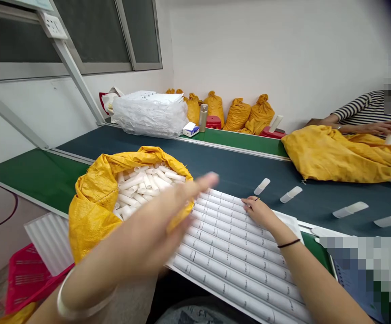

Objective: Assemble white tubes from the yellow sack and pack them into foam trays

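My left hand [155,225], smeared by motion, passes in front of an open yellow sack [94,198] with its fingers stretched out; I see nothing in it. Many short white plastic tubes [141,184] fill the sack. My right hand [259,211] lies with its fingertips on the far edge of a ridged white tray [229,256]. Rows with small printed marks run across this tray, which lies tilted over my lap against the table edge. On the dark belt beyond my right hand stand several translucent white tubes [262,186], spaced apart.
Another person's hand [381,128] holds a white tube behind a yellow cloth sack [337,155]. A plastic-wrapped white stack [150,114], a small box [191,129] and a bottle [203,118] stand at the back. A red basket [23,274] holds another ridged tray [50,243] at lower left.
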### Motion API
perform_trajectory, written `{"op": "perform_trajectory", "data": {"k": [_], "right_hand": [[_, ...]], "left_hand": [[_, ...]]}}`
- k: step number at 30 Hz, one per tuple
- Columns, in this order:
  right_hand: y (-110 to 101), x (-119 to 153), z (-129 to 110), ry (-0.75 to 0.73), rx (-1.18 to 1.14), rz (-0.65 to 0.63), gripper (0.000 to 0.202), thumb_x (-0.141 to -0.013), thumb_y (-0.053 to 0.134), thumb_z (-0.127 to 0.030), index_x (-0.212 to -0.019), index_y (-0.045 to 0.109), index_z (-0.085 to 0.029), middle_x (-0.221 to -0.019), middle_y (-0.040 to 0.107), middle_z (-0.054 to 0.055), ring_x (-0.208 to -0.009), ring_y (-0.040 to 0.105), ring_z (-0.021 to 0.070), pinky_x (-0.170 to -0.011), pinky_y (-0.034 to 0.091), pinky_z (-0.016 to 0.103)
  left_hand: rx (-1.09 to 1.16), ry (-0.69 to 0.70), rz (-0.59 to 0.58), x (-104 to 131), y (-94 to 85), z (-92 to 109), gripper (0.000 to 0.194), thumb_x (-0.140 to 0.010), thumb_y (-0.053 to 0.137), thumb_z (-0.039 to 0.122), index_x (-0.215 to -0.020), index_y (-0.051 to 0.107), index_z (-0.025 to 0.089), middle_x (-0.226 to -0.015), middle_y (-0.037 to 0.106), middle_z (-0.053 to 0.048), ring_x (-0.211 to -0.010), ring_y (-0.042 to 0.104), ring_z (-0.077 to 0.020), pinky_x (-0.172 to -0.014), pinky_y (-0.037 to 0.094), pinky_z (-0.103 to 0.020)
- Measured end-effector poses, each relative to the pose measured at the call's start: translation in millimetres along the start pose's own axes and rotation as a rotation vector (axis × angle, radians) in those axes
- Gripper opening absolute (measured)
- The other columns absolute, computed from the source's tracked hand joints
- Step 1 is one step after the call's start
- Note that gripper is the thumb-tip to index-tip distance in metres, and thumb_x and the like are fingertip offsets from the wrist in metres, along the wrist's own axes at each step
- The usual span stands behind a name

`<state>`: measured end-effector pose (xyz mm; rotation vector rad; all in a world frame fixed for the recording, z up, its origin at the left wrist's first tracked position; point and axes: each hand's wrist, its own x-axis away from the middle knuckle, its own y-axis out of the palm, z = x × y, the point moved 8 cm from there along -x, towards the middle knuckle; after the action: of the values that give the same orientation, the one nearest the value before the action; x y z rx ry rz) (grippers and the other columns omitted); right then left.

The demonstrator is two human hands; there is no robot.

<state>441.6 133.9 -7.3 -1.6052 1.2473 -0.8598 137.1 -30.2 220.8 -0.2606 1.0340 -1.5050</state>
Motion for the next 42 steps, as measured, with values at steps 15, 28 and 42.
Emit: {"op": "perform_trajectory", "data": {"k": [15, 28, 42], "right_hand": [[-30, 9, -40, -0.012, -0.04, 0.158, 0.023, -0.081, 0.053, -0.023, -0.101, 0.06, -0.015, -0.093, 0.063, 0.008, -0.084, 0.059, 0.0216, -0.075, 0.046, 0.032], [-51, 86, -154, -0.268, -1.172, 0.11, 0.022, -0.087, 0.06, -0.03, -0.108, 0.058, -0.023, -0.094, 0.06, 0.005, -0.077, 0.06, 0.0151, -0.067, 0.053, 0.03], [-92, 110, -168, -0.67, -0.522, 0.363, 0.037, -0.088, 0.056, -0.009, -0.122, 0.054, -0.023, -0.108, 0.058, 0.009, -0.101, 0.058, 0.018, -0.087, 0.051, 0.032]], "left_hand": [[-0.5, -0.447, -0.221, -22, 20.3, -199, 0.028, -0.076, 0.061, 0.024, -0.102, 0.067, 0.015, -0.109, 0.068, -0.014, -0.103, 0.061, -0.0305, -0.089, 0.047, -0.038], [0.396, 0.005, 0.018, 1, 101.8, -57, 0.033, -0.09, 0.055, 0.023, -0.122, 0.056, 0.025, -0.11, 0.06, -0.007, -0.103, 0.059, -0.0187, -0.09, 0.049, -0.032], [0.018, 0.238, -0.165, 1, 102.8, -33, 0.042, -0.09, 0.056, 0.03, -0.13, 0.049, 0.019, -0.112, 0.065, -0.008, -0.103, 0.06, -0.0192, -0.091, 0.047, -0.032]]}}
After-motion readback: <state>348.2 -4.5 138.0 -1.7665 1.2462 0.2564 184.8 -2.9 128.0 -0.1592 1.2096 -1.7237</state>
